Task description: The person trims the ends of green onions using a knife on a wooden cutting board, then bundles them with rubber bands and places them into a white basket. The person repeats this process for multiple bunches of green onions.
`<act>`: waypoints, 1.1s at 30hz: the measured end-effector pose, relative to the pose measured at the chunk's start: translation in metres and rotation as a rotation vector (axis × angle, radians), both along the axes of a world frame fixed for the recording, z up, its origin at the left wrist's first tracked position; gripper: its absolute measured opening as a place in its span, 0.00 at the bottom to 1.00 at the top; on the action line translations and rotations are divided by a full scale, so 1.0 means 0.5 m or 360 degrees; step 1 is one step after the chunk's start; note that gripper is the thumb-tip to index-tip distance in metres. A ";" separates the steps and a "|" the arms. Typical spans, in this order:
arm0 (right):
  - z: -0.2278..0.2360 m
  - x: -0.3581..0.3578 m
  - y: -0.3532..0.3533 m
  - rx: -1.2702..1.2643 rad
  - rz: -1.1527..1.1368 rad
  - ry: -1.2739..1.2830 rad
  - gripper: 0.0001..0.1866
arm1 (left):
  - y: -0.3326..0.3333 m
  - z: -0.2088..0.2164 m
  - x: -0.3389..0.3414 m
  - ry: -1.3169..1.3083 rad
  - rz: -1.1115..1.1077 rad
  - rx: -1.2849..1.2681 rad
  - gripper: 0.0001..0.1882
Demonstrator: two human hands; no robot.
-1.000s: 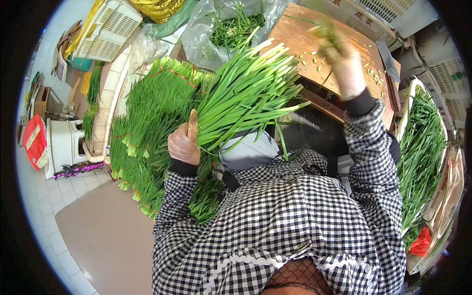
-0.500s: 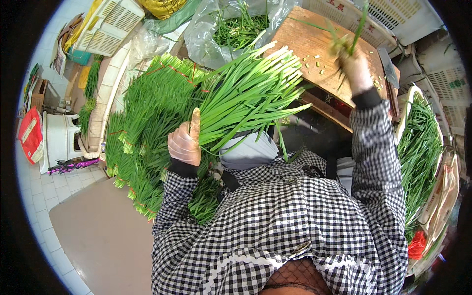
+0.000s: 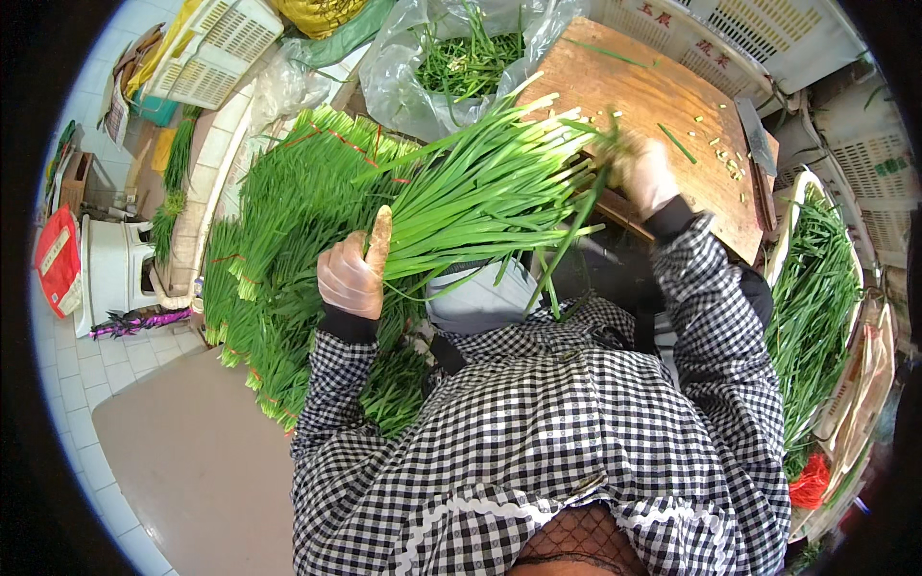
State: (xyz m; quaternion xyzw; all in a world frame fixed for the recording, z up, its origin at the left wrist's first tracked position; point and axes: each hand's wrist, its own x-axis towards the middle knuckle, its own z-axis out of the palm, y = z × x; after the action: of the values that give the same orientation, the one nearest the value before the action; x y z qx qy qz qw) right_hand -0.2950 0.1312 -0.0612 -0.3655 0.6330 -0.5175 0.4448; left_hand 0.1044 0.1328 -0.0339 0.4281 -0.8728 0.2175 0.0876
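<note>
My left hand [image 3: 351, 274], in a thin clear glove, grips a thick bunch of long green chives [image 3: 475, 197] by its lower end, thumb up; the stalks fan out to the upper right. My right hand [image 3: 642, 173], gloved and blurred, is at the tips of that bunch by the near edge of a wooden chopping board [image 3: 663, 96], pinching a few loose green stalks [image 3: 569, 235] that hang down. Both sleeves are black-and-white check.
Tied bundles of chives [image 3: 279, 221] are heaped on the left. A clear plastic bag [image 3: 461, 62] of green trimmings lies behind. A tray of chives [image 3: 816, 288] stands at right. White plastic crates [image 3: 768, 34] are at the back, a white stool [image 3: 115, 269] at left.
My right hand has come down from above the chopping board to the tips of the held bunch. The left hand and its bunch have stayed in place.
</note>
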 end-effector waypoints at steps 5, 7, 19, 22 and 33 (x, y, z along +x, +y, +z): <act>0.091 -0.231 -0.051 -0.0215 -0.0298 0.1052 0.11 | -0.002 0.008 0.001 -0.0045 -0.0123 -0.0187 0.33; 0.169 -0.123 -0.059 -0.0442 -0.0117 0.0557 0.13 | -0.002 0.012 0.003 -0.0065 -0.0161 -0.0226 0.33; 0.043 0.050 -0.188 -0.0165 0.0274 0.0356 0.11 | -0.011 0.038 -0.008 -0.0080 -0.0190 -0.0023 0.34; 0.066 -0.039 -0.183 -0.0207 0.0017 -0.0236 0.09 | -0.008 0.035 -0.008 -0.0055 -0.0175 -0.0004 0.36; 0.119 -0.141 0.010 -0.0359 0.0187 -0.0234 0.15 | -0.086 0.018 0.070 0.1197 0.0182 0.1951 0.44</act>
State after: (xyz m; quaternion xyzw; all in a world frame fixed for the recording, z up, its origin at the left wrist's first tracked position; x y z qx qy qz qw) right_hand -0.3657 0.1362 -0.0016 -0.4108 0.5140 -0.5838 0.4756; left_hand 0.1394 0.0898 -0.0249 0.4912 -0.7249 -0.4692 0.1145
